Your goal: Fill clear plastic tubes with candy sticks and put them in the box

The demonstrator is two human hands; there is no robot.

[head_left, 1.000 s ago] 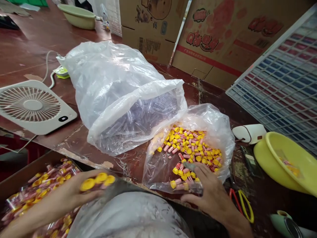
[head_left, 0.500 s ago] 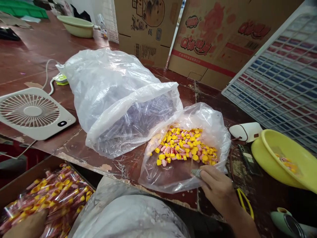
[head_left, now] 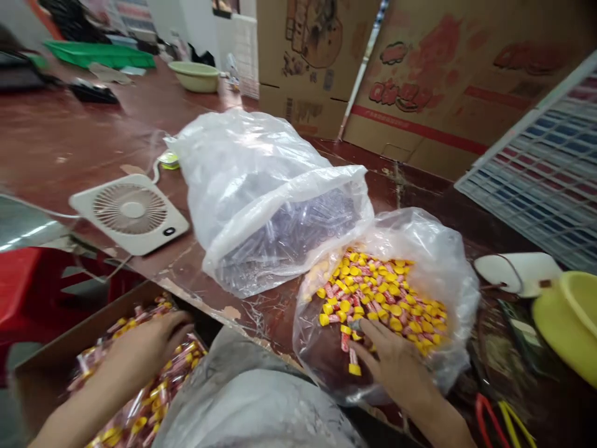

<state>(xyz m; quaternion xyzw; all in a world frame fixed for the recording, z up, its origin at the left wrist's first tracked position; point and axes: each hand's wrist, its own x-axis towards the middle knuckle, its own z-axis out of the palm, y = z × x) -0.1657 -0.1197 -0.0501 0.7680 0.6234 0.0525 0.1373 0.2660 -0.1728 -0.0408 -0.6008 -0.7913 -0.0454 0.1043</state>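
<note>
My right hand reaches into a clear plastic bag. Its fingers are spread, touching the near edge of a heap of small pink pieces with yellow caps. One fingertip wears a grey cover. At the lower left, my left hand hovers over a cardboard box of clear tubes with pink filling and yellow caps. Its fingers are loosely bent with the thumb apart, and nothing shows in them. Behind the clear bag lies a big white sack, its mouth open on empty clear tubes.
A white fan lies on the left of the dark red table. A yellow basin, a white device and a phone are at the right. Cardboard sheets and a white wire rack stand behind. A red stool is at the left.
The view has swung left. My left hand has risen off the tubes in the box and moved right. My right hand has gone from the bag's near rim into the heap, its fingers now spread.
</note>
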